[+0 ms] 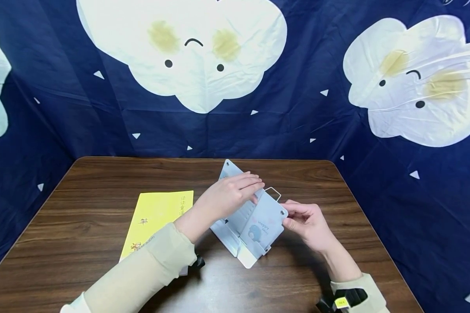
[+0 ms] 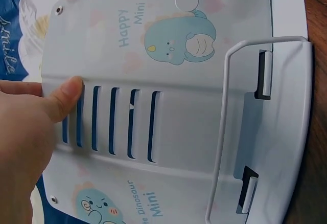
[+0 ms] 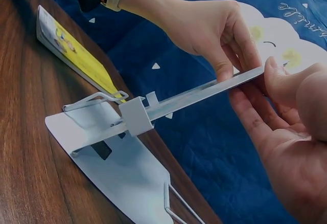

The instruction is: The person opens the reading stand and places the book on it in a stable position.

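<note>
A pale blue and white metal book stand with dinosaur prints stands tilted on the table. Slots run down its middle panel, as the left wrist view shows, and a bent wire crosses near its base. My left hand grips the upper edge, its thumb on the slotted front and the other fingers partly hidden behind. My right hand pinches the right upper corner between thumb and fingers. In the right wrist view, the panel edge rises from the flat base plate.
A yellow book lies left of the stand, partly covered by the left forearm. The wooden table ends at a dark blue cloth with white clouds. Black devices are strapped to the wrists.
</note>
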Demonstrator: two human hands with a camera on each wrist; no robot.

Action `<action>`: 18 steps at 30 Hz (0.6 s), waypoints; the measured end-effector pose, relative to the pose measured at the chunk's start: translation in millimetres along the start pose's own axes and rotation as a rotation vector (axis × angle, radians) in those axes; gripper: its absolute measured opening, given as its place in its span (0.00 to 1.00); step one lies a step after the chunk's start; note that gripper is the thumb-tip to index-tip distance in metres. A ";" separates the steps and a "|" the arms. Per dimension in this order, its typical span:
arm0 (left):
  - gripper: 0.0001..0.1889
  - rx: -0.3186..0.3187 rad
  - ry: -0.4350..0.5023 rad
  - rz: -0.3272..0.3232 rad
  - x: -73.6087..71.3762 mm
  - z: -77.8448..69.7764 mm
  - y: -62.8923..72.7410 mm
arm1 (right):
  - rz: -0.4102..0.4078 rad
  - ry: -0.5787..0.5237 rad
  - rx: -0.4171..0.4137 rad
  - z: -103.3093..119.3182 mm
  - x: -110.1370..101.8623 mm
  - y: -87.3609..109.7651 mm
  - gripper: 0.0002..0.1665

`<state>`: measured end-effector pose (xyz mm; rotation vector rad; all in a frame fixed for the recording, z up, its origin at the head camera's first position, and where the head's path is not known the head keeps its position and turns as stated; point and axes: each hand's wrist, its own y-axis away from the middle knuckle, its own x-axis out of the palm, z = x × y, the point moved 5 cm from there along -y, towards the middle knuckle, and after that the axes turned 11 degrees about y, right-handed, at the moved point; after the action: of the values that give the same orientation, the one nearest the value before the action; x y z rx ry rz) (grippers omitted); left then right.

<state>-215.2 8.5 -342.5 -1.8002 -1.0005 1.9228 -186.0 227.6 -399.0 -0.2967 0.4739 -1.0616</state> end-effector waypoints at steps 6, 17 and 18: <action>0.21 0.007 -0.006 0.018 -0.1 2.2 1.8 | 0.005 0.043 0.026 7.6 4.2 0.4 0.18; 0.20 0.047 0.013 0.016 -3.8 2.5 3.5 | -0.009 0.095 0.050 17.7 11.6 1.2 0.19; 0.20 0.049 0.013 0.015 -4.3 2.6 3.5 | -0.011 0.096 0.054 18.0 12.2 1.2 0.19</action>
<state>-216.2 2.5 -341.8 -1.7956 -0.9299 1.9250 -171.1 217.4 -386.8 -0.2010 0.5288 -1.1012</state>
